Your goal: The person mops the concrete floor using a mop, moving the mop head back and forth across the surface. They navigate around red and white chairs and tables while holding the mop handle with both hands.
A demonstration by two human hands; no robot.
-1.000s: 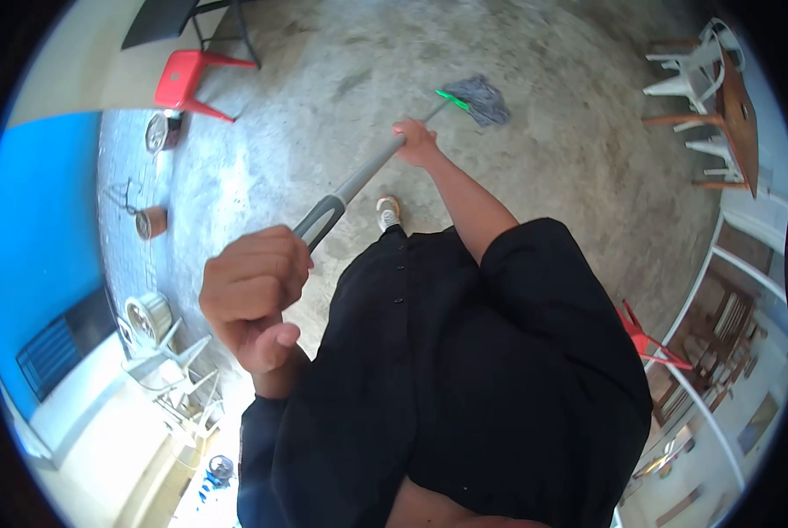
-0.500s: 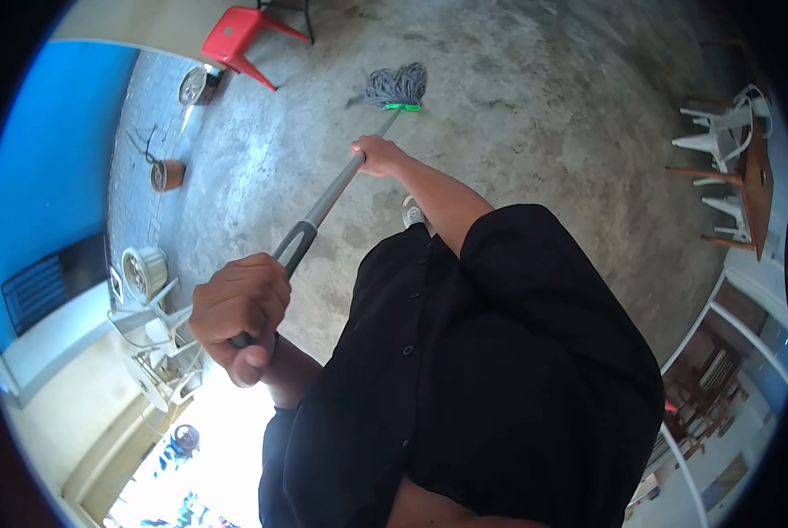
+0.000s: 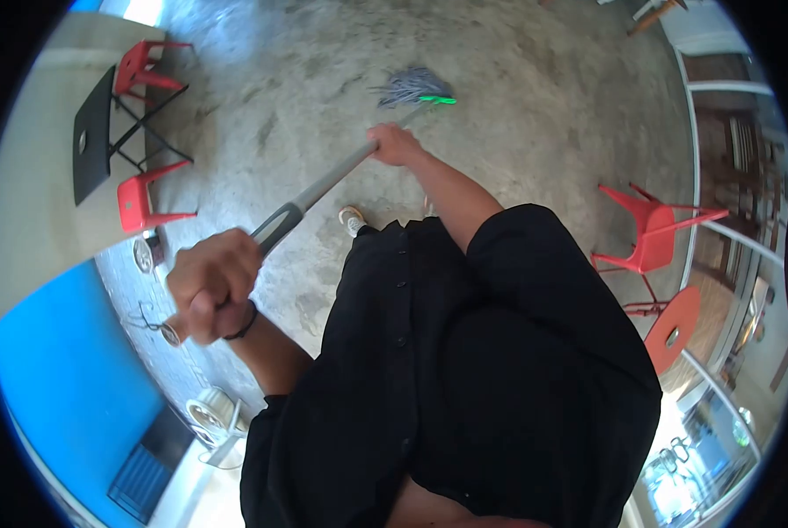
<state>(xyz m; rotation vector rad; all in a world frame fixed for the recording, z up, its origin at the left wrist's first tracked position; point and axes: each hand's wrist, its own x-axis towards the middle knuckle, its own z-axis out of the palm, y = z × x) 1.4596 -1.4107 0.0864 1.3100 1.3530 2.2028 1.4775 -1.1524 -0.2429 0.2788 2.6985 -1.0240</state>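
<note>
Mop [image 3: 328,179], strands [image 3: 410,86] spread on floor [image 3: 517,114] at 12 o'clock: soft, prob. heavy if wet; shaft stiff, light. L hand [image 3: 214,286] clenched round top end, approx. 9 o'clock; R hand [image 3: 395,145] grasping lower shaft, 12 o'clock. Best hold: hands well apart; smooth shaft may slip if damp.

The mop head [image 3: 414,87] at upper centre is grey with a bright green clamp [image 3: 438,100]; its handle [image 3: 324,185] is lighter grey with a dark-grey grip panel [image 3: 278,227]. The shirt [image 3: 447,352] is plain black. The floor [image 3: 324,97] is mottled grey-brown. Bright blue covers the wall [image 3: 77,361] at lower left; the chair [image 3: 653,231] at right is red.
</note>
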